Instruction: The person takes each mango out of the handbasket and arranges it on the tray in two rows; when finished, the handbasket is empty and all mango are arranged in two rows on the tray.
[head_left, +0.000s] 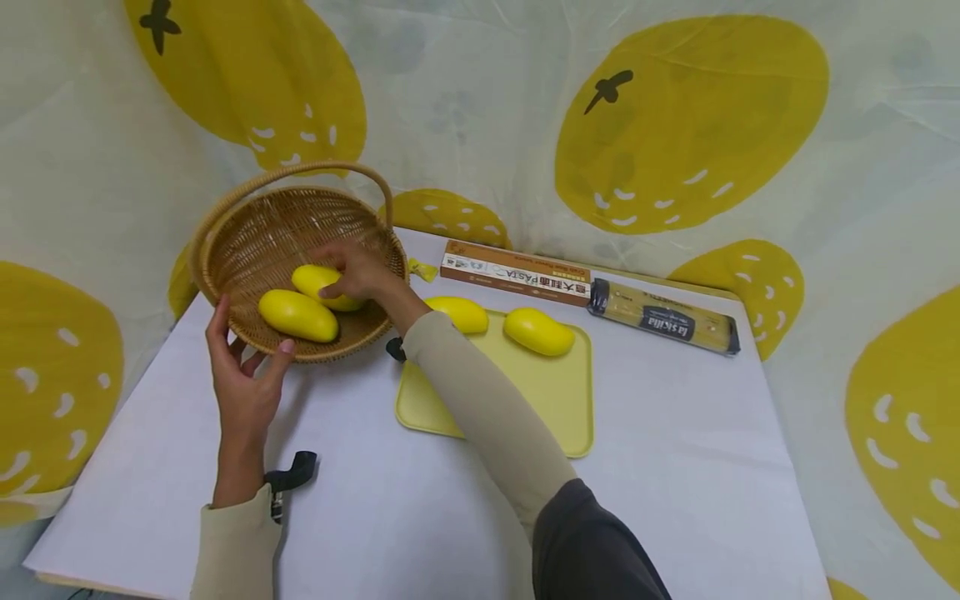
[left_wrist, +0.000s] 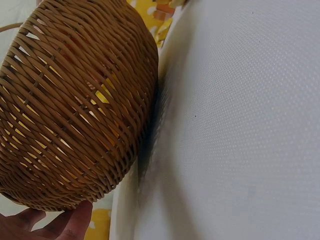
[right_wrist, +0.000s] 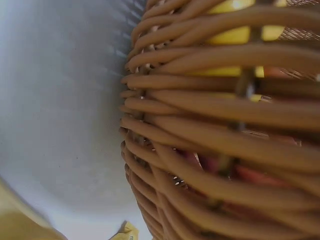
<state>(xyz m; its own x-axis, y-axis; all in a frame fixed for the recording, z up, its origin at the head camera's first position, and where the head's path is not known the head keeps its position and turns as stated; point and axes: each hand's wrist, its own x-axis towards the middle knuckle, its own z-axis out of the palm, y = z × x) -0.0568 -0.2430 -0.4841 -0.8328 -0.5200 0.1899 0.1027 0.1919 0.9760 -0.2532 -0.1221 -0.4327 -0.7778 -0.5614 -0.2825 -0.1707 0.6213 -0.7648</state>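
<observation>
A wicker basket [head_left: 300,208] with a hoop handle leans on the white table, its mouth tilted forward. My left hand [head_left: 247,383] holds its near left side, thumb at the front of the rim and fingers round the edge. Two yellow mangoes are inside, the nearer mango [head_left: 298,316] lying free. At the farther mango [head_left: 318,279], my right hand [head_left: 363,271] reaches in, thumb on its near side and slightly blurred fingers over its far side. The left wrist view shows the basket's outer weave [left_wrist: 80,100]; in the right wrist view the weave [right_wrist: 225,110] hides the right hand's grip.
Right of the basket lies a yellow tray [head_left: 525,400] with two mangoes, one mango [head_left: 457,314] partly behind my right arm and another mango [head_left: 538,331]. Behind are a pasta box [head_left: 515,273], a bagged pasta pack [head_left: 663,317] and a small yellow wrapper [head_left: 423,269]. Patterned cloth hangs behind.
</observation>
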